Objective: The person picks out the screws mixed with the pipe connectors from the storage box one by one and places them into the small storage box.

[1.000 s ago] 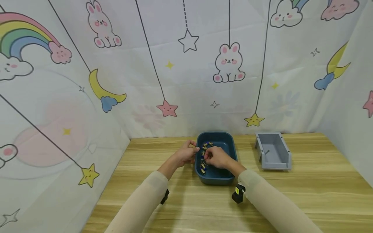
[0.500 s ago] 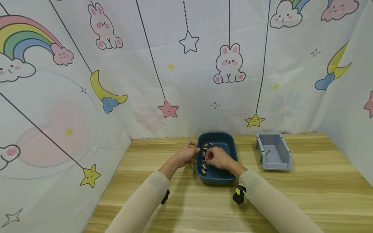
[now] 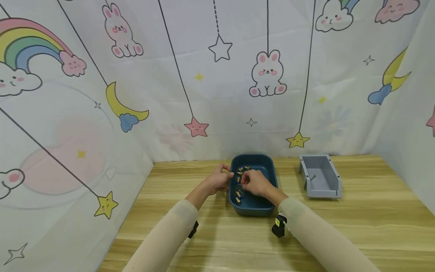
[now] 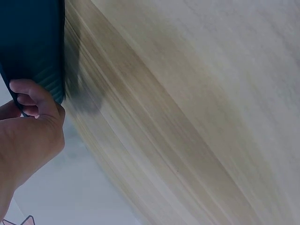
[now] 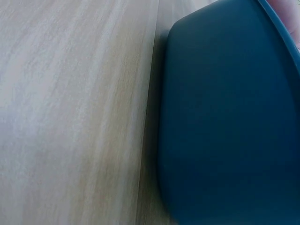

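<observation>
My left hand (image 3: pixel 218 179) grips the left rim of a dark blue bin (image 3: pixel 253 212); the left wrist view shows its fingers (image 4: pixel 37 96) curled over that rim. Inside the bin, my right hand (image 3: pixel 255 183) reaches down with thumb and fingers drawn together, a thin screw (image 3: pixel 239 184) showing at the fingertips. Several small brass-and-blue cylindrical pieces (image 3: pixel 238 200) lie along the bin's left side, with more thin screws among them. Only the bin's outer wall (image 5: pixel 225 112) and a bit of skin at the top corner show in the right wrist view.
A grey open-front bin (image 3: pixel 321 194) stands to the right of the blue one, with a single screw (image 3: pixel 313 177) in it. Both are on a wood-grain table (image 3: pixel 231 241). A printed cloth (image 3: pixel 221 94) hangs close behind and at the sides.
My right hand has shifted slightly up and right inside the blue bin, off the screws near its lower left. My left hand keeps its hold on the rim.
</observation>
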Demonstrator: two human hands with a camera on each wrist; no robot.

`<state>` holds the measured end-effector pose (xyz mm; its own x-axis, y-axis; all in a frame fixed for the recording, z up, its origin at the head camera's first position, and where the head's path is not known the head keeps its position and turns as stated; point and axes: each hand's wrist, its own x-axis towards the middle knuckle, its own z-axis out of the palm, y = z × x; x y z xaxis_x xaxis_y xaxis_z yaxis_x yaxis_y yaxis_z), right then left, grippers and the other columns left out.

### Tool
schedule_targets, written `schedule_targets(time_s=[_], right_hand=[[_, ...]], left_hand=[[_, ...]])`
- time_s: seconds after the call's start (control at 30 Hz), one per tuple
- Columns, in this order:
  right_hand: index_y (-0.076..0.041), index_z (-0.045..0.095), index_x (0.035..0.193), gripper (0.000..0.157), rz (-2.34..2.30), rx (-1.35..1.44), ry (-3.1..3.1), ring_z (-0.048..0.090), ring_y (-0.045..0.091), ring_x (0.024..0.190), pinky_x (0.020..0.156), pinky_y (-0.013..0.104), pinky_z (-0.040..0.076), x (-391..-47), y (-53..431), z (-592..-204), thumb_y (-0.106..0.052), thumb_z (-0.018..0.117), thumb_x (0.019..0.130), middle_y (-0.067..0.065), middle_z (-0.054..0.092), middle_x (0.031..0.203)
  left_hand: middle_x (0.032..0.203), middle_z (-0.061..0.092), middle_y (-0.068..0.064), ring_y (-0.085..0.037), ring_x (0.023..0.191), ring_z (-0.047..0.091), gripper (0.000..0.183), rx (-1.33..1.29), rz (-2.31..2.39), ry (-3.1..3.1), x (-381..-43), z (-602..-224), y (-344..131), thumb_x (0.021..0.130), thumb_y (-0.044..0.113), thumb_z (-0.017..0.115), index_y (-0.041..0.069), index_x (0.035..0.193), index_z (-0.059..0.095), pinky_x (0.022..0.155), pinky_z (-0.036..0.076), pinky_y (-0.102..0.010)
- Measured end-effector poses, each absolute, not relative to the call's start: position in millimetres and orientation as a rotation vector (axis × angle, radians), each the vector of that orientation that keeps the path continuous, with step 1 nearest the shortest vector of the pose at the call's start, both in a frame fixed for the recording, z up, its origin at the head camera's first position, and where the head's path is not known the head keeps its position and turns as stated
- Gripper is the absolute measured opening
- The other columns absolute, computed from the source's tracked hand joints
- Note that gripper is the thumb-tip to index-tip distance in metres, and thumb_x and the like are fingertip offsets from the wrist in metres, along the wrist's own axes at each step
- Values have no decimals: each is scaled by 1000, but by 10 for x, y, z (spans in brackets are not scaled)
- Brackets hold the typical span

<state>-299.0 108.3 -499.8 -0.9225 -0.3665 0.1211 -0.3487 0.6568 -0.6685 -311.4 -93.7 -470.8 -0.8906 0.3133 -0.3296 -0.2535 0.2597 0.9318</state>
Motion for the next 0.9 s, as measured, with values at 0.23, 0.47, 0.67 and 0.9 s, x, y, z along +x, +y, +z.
schedule_targets(time_s=[0.23, 0.47, 0.67, 0.9], right_hand=[[-8, 72, 88, 9, -1208, -611, 2828, 61, 11, 72, 69, 31, 53, -2986, 1087, -4969, -2, 78, 89, -2, 68, 81], [-5, 72, 91, 5, -1273, -490, 2893, 62, 15, 73, 70, 33, 54, -2981, 1093, -4900, -3, 76, 93, 1, 68, 83], [-5, 72, 89, 5, -1252, -561, 2884, 62, 13, 73, 70, 31, 54, -3022, 1114, -4854, -4, 75, 92, 0, 68, 82], [-5, 73, 92, 5, -1228, -643, 2839, 63, 12, 74, 72, 32, 55, -3055, 1198, -4768, -3, 76, 91, -1, 69, 84]], left_hand=[[94, 58, -8, -17, 75, 59, 21, 53, 1665, 2095, -3113, -4706, -937, 112, 15, 53, 10, 129, 41, 67, 49, -34], [96, 61, -9, -17, 76, 60, 22, 38, 1652, 2107, -3103, -4683, -927, 111, 15, 54, 9, 129, 43, 67, 49, -33], [97, 59, -8, -16, 76, 60, 22, 23, 1652, 2106, -3106, -4679, -924, 111, 15, 54, 9, 129, 43, 65, 49, -32], [95, 59, -6, -16, 77, 59, 26, 52, 1667, 2094, -3128, -4705, -925, 111, 16, 53, 7, 133, 42, 61, 49, -28]])
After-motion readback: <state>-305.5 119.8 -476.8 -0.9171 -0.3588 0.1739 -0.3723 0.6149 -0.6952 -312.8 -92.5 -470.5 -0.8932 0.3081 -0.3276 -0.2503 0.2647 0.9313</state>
